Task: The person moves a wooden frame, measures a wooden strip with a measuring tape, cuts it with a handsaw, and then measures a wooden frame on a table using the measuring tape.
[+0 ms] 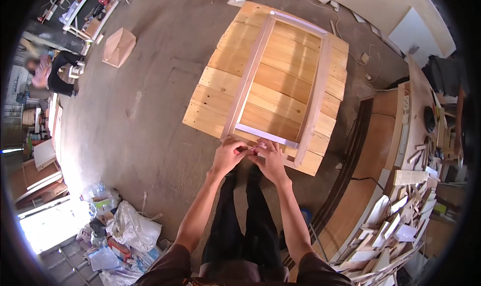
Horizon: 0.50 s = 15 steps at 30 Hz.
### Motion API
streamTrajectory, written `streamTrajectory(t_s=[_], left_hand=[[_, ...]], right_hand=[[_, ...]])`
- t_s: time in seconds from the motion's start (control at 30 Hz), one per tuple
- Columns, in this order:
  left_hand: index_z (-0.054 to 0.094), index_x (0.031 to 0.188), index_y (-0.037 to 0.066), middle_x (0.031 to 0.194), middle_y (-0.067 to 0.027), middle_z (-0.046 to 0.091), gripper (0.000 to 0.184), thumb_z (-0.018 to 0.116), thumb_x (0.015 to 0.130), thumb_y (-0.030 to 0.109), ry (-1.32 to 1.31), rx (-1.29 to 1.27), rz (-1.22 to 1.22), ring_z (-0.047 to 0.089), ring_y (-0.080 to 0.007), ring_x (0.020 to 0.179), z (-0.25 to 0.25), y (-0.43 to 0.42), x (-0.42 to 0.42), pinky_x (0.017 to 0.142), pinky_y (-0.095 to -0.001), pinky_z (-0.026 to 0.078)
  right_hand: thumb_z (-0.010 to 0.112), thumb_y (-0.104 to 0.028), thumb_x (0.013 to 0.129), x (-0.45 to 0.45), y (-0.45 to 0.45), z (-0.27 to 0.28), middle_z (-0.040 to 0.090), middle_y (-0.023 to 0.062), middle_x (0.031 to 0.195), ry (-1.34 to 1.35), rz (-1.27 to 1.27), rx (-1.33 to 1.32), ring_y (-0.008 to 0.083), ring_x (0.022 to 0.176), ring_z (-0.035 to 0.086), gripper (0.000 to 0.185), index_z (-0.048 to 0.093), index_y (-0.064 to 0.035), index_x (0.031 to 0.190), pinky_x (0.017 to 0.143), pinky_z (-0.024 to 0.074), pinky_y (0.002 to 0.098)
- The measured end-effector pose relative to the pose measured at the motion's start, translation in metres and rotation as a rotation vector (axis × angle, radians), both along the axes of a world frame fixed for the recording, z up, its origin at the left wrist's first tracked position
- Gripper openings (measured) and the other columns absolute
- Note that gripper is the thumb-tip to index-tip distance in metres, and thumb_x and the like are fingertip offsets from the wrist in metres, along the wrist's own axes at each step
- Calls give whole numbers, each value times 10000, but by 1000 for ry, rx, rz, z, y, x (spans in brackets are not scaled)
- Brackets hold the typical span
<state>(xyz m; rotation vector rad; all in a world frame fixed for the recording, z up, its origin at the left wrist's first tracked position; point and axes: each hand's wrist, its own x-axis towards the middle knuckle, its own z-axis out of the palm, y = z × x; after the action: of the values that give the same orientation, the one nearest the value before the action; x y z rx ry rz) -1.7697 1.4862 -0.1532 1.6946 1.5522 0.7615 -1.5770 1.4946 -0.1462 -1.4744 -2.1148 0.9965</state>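
Observation:
Both hands meet just over the near end of a rectangular wooden frame (314, 100), which lies on a top of pale planks (215, 91). My left hand (230, 156) is closed, thumb and fingers pinched together. Close beside it, my right hand (269, 160) is closed in a similar pinch. A small pinkish thing (256, 148) shows between the fingertips, too small to name. Pale lilac strips run along the frame's two short ends, the nearer strip (265, 135) just beyond my hands.
Scrap wood (386, 236) is piled at the right, beside a long wooden board (368, 151). Plastic bags (134, 228) and rubbish lie at the lower left. A cardboard box (119, 47) stands on the concrete floor (155, 95). Another person (60, 73) sits at the far left.

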Motion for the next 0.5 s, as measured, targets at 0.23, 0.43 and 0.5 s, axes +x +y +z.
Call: streamTrajectory(t_s=[0.23,0.43,0.5], left_hand=[[689,922,21,768,-63,634,244,787,931,244,-28,-113,380,587,-163,688,-31,-36,-52,612,-318,481],[587,1293,36,1045,-63,658,361,691,1019,247,-216,-73,515,555,-107,799,-71,-43,-55,616,-290,466],[452,1481,39,1136,-74,630,507,643,1051,229,-392,-153,537,563,-81,852,-77,-42,-50,631,-250,488]], right_hand=[[723,-178,965,1,-6,-1,714,95,1031,137,-116,111,270,994,662,139,726,-48,1014,838,498,370],[696,-129,981,-28,0,-33,706,74,868,490,-154,-351,138,663,627,155,705,7,1054,682,492,275],[694,-109,984,-42,-2,-35,671,42,802,559,-197,-391,103,633,591,153,702,27,1054,612,443,258]])
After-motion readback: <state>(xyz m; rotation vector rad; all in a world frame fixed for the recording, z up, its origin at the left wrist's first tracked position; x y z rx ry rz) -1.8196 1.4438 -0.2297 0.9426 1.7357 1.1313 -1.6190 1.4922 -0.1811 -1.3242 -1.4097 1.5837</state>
